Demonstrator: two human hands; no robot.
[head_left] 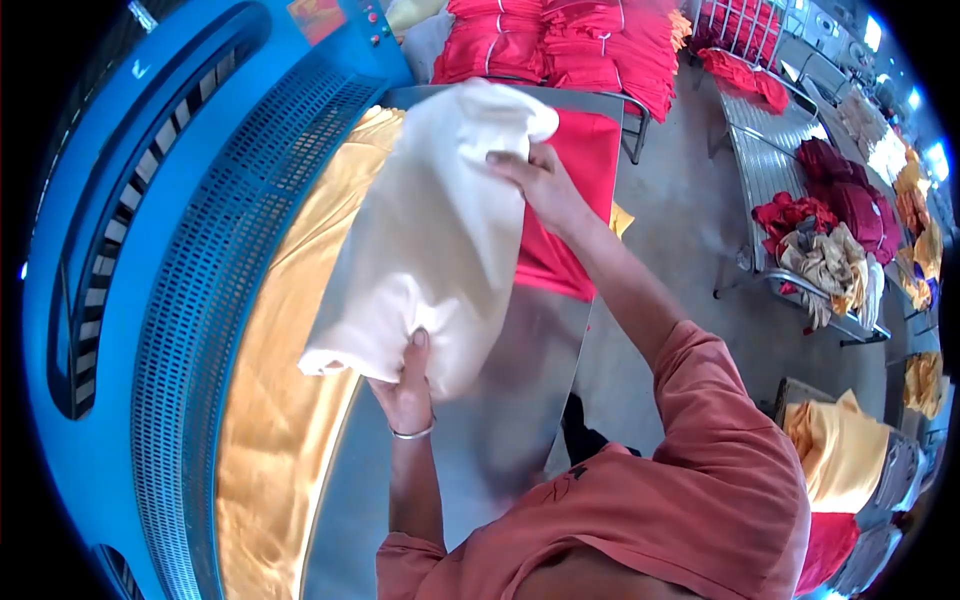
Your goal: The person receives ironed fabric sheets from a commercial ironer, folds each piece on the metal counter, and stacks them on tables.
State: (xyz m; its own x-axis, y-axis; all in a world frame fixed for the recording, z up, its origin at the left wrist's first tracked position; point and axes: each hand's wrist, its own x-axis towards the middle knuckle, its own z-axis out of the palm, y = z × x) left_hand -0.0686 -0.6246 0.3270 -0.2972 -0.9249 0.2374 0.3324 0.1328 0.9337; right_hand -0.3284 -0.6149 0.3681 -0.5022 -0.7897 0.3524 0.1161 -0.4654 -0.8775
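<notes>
A folded white cloth (440, 220) is held up in front of me, over the grey metal table (470, 450). My left hand (405, 390) grips its near edge, thumb on top and fingers hidden beneath. At the far right edge, my right hand (540, 185) is closed on the same cloth, its thumb lying on top. Partly behind the white cloth, a red cloth (575, 170) lies flat on the table. A long golden cloth (290, 400) stretches along the table's left side, beside the blue machine.
The blue machine (110, 330) with its perforated guard (230, 220) runs along the left. Stacks of red cloth (610, 50) stand at the back. To the right, a metal bench (750, 160) bears crumpled cloths (825, 255); a yellow cloth pile (840, 450) sits behind my right side.
</notes>
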